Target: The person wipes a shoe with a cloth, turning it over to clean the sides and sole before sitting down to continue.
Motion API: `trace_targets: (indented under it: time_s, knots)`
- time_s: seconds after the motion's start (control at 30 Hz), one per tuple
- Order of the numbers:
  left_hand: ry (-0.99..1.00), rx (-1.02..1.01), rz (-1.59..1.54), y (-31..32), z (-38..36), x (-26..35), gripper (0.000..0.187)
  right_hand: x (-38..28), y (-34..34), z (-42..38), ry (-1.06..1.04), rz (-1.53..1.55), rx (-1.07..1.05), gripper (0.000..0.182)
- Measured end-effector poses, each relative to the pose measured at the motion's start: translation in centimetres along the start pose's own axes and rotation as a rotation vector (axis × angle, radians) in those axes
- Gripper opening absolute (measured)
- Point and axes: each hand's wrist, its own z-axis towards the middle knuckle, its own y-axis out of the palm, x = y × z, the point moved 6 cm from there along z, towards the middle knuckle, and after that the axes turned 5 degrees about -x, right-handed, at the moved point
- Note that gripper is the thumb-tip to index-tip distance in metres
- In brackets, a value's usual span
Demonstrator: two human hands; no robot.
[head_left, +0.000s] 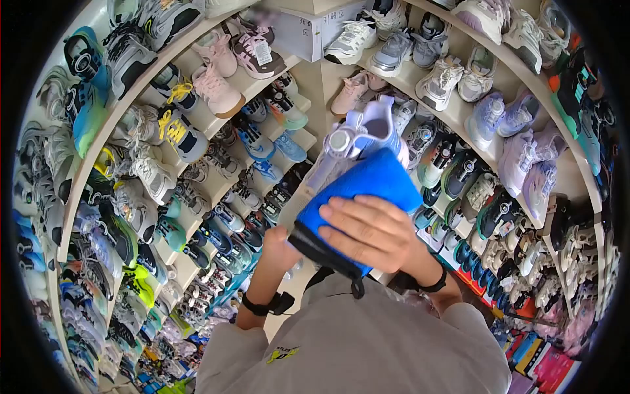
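A blue cloth pad with a black edge and a small loop (374,180) lies against a pale lavender shoe with a round dial (377,125). My right hand (367,230) is spread over the pad, its fingers pressed together on the cloth. Lower left of the pad, my left hand (279,246) is closed by the shoe's pale sole; the pad's black edge is close beside it, and its fingertips are mostly hidden. The shoe is tilted, and its lower part is covered by the pad.
Curved shelves of sports shoes rise on the left (108,141) and right (485,154). A white box (298,36) stands at the top centre. Colourful shoe boxes (528,354) are at the lower right.
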Motion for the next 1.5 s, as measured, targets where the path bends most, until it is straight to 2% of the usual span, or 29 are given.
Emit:
trace_targets:
  time_s: [0.07, 0.13, 0.17, 0.23, 0.3, 0.47, 0.6, 0.73, 1.0, 1.5]
  knots:
    - [0.166, -0.214, 0.035, 0.8, -0.4, 0.0, 0.055, -0.6, 0.7, -0.1, -0.011, 0.044, -0.031, 0.031]
    - [0.11, -0.113, 0.14, -0.8, -1.5, 0.0, 0.06, -1.0, 1.3, -0.4, -0.006, 0.071, -0.04, 0.031]
    - [0.021, 0.011, 0.154, -1.8, -2.1, 0.0, 0.072, -1.1, 1.5, -0.4, -0.003, 0.084, -0.045, 0.031]
    - [-0.058, 0.107, 0.158, -2.5, -2.5, 0.3, 0.087, -1.1, 1.9, -0.7, 0.001, 0.062, -0.054, 0.03]
    - [-0.036, 0.056, 0.136, -0.6, -2.0, 0.9, 0.091, -0.9, 2.0, -0.9, 0.004, 0.029, -0.055, 0.029]
    - [-0.085, 0.046, 0.08, -1.5, -2.6, 1.1, 0.103, 0.6, 2.1, -2.0, 0.146, -0.107, 0.01, 0.026]
    - [-0.126, 0.032, 0.062, -2.2, -2.6, 1.6, 0.101, 2.0, 2.6, -2.7, 0.302, -0.194, 0.021, 0.03]
    - [-0.177, -0.007, 0.077, -3.2, -2.3, 1.8, 0.095, 2.9, 3.5, -3.1, 0.499, -0.181, 0.125, 0.036]
    - [-0.298, -0.064, 0.053, -3.7, -0.9, 2.4, 0.091, 1.7, 4.6, -3.5, 0.612, -0.205, 0.152, 0.036]
    - [-0.133, -0.043, 0.078, -2.7, -2.6, 3.5, 0.095, 0.8, 5.0, -0.3, 0.413, -0.111, 0.086, 0.033]
